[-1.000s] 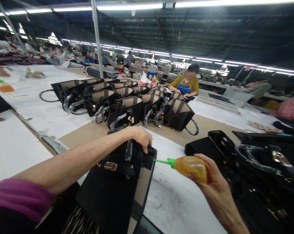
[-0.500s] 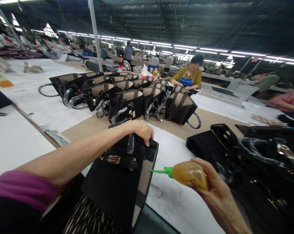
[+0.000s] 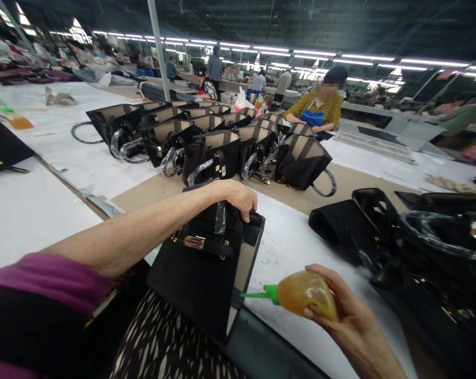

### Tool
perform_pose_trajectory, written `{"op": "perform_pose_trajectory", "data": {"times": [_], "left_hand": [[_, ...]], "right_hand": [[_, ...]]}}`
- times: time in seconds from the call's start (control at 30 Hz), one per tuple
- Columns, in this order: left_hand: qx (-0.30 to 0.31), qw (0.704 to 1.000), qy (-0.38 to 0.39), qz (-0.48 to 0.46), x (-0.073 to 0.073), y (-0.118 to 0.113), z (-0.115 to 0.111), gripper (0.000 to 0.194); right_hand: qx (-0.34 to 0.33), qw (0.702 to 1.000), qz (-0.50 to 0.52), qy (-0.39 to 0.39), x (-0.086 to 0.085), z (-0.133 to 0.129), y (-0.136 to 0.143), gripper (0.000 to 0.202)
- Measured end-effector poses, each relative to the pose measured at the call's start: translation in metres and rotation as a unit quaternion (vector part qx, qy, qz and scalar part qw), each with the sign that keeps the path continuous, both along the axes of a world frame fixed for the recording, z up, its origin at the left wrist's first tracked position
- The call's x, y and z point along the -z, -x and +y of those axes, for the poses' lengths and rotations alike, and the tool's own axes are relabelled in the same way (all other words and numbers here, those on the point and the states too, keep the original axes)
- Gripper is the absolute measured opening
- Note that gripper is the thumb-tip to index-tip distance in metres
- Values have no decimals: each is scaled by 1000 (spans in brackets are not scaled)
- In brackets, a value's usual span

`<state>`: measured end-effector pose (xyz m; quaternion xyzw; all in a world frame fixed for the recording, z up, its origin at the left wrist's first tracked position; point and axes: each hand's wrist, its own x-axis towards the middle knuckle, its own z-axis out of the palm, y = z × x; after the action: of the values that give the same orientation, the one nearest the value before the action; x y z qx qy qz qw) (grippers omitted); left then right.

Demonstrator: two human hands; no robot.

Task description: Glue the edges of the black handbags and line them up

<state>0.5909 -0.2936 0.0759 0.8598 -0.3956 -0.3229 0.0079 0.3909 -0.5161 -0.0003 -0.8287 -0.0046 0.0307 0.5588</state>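
A black handbag (image 3: 198,284) with gold-coloured hardware and a plastic-wrapped handle (image 3: 221,218) lies tilted in front of me at the table's near edge. My left hand (image 3: 241,199) reaches across it, fingers bent over the top corner at its far end. In my right hand (image 3: 344,300) is a squeeze bottle (image 3: 305,295) of amber liquid, held on its side. Its thin green nozzle (image 3: 257,295) points left, the tip at the beige and black side panel (image 3: 243,273) of the handbag. Whether the tip touches the panel I cannot tell.
Rows of black handbags (image 3: 222,142) stand on brown board across the table. More black bags (image 3: 419,263) are heaped on my right. Another amber bottle (image 3: 21,122) lies at far left by a black piece (image 3: 4,142). A person in a blue apron (image 3: 314,113) sits across the table.
The nozzle tip has shifted along the side panel toward the handbag's near end. The view has tilted down slightly; my left hand keeps its place on the bag.
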Motion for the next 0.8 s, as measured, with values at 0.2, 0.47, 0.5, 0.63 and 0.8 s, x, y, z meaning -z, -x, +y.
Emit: {"op": "perform_pose_trajectory", "data": {"times": [0.2,0.47,0.5,0.63,0.8], "left_hand": [[3,999,-12,-35,-28,17,4,35],[-35,963,-24,-266,-102,49,21,25],[-44,954,-27,-295,-105,52,22,23],[-57,932,-41,-356,-95,64,26,17],[-22,938,-34,-345,-66,83,31,21]], "right_hand": [[14,990,98,-103,-1,0,-1,52],[93,963,69,-242,-13,5,-14,50],[96,961,68,-252,-14,6,-16,51],[88,964,43,-249,-5,13,-29,50],[72,983,-9,-166,16,24,-42,53]]}}
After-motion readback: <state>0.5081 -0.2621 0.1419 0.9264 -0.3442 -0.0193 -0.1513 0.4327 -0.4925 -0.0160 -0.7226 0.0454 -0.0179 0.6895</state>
